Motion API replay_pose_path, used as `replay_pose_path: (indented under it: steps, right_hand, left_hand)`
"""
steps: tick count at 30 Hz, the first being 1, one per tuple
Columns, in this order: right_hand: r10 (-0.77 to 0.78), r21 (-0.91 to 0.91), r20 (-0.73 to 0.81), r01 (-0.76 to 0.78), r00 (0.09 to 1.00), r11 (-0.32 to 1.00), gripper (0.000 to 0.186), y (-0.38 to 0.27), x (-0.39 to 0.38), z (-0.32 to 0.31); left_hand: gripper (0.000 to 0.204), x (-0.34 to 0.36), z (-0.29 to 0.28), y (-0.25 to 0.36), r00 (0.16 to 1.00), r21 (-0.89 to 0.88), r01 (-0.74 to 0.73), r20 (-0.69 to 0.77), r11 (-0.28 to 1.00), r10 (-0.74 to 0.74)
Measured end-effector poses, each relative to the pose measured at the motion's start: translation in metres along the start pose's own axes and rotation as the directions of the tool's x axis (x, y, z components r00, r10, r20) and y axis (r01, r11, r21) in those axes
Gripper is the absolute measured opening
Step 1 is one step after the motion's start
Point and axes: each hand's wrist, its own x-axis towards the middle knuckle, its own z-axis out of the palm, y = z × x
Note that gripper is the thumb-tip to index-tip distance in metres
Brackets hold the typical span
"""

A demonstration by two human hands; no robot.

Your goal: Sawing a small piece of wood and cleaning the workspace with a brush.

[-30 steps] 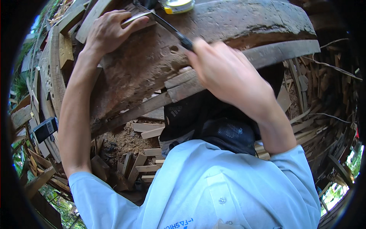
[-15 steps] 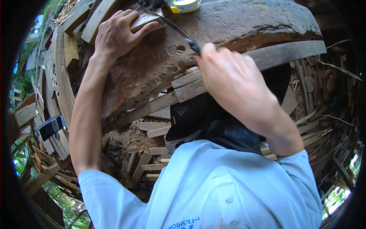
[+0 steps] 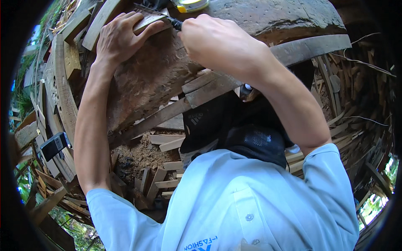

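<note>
My left hand point(image 3: 118, 41) presses on a small wooden block point(image 3: 147, 21) near the far edge of a thick, worn wooden bench point(image 3: 155, 62), its thumb stretched along the block. My right hand point(image 3: 217, 42) is closed around the black handle of a narrow saw point(image 3: 176, 24). The saw's thin dark blade reaches left across the far side of the block, near my left fingertips. How deep the blade sits in the wood cannot be seen. Both hands are close together over the bench.
A yellow-edged tape measure point(image 3: 191, 5) lies beyond the block. Planks point(image 3: 63, 83) stand along the left, with a small dark device point(image 3: 55, 146) among them. A grey wooden rail point(image 3: 312, 47) runs along the bench's near edge. Offcuts point(image 3: 167, 184) and sawdust point(image 3: 144, 152) cover the ground below.
My right hand has pushed the saw away and to the left, bringing its handle up beside the block. My left hand keeps its place on the wood; the view has shifted slightly.
</note>
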Motion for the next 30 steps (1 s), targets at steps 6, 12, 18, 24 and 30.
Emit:
replay_pose_path:
  steps: [6,12,18,24,30]
  right_hand:
    - [0.410,0.008,0.214,-0.421,0.887,0.907,0.029,-0.032,-0.040,-0.026]
    - [0.222,0.062,0.203,-0.239,0.954,0.969,0.027,-0.001,0.008,-0.005]
    - [0.444,-0.012,0.211,-0.452,0.871,0.892,0.019,-0.037,-0.053,-0.038]
    - [0.180,0.063,0.249,-0.202,0.952,0.977,0.023,-0.010,0.000,-0.009]
    - [0.169,-0.021,0.019,-0.169,0.985,0.985,0.030,-0.025,-0.058,-0.030]
  left_hand:
    - [0.072,-0.007,0.006,-0.006,0.999,0.022,-0.045,-0.028,0.999,0.046]
    - [0.074,0.001,0.004,-0.007,0.998,-0.025,0.017,0.065,1.000,-0.015]
    - [0.078,-0.003,0.011,-0.010,0.993,-0.007,-0.050,-0.110,0.999,0.049]
    - [0.082,-0.001,0.001,-0.013,0.999,-0.035,0.000,0.044,0.999,0.002]
    - [0.075,0.000,0.002,0.004,1.000,-0.008,-0.009,-0.004,1.000,0.009]
